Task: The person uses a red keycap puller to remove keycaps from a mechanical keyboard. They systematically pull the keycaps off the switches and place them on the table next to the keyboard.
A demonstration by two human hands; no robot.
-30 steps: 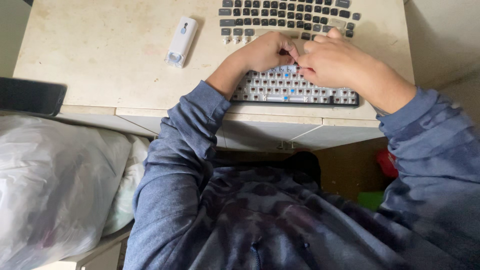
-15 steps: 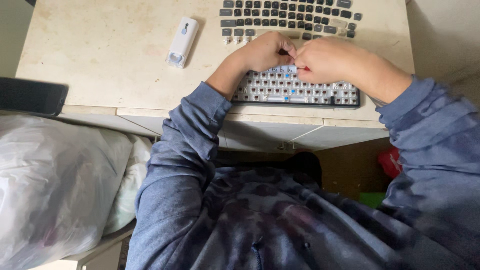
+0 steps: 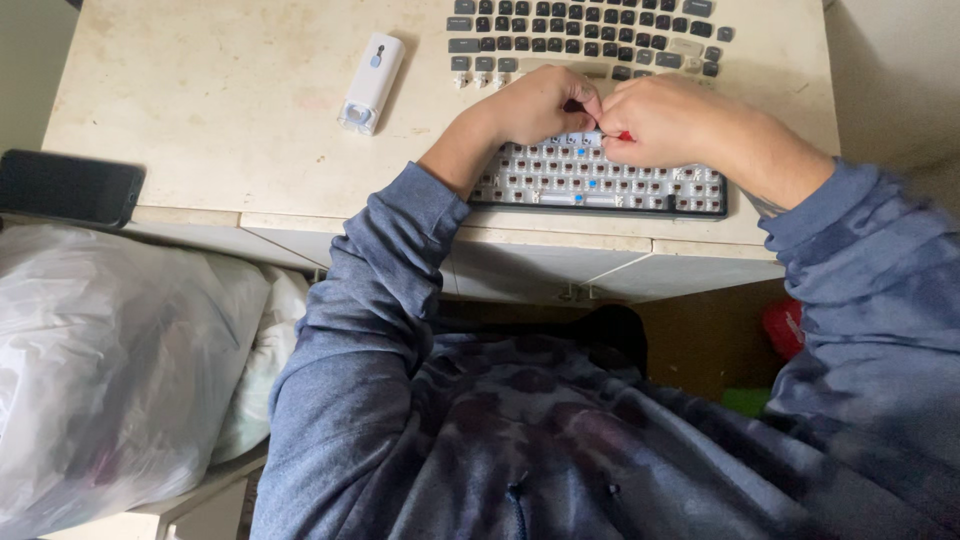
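- The left hand [image 3: 535, 103] rests curled on the bare keyboard [image 3: 600, 180], fingertips pinched together at its upper edge, right against the other hand
- The right hand [image 3: 665, 120] is closed in a narrow pinch on a small red tool [image 3: 625, 136] (only its tip shows, so its kind is hard to tell)
- The keyboard, stripped of caps with its switches showing, lies at the near edge of the pale table [image 3: 220, 100]
- The removed keycaps [image 3: 590, 35] sit in rows just beyond the hands
- A white oblong gadget [image 3: 371, 83] lies well left of the keyboard, and a dark phone [image 3: 70, 187] sits at the table's left edge
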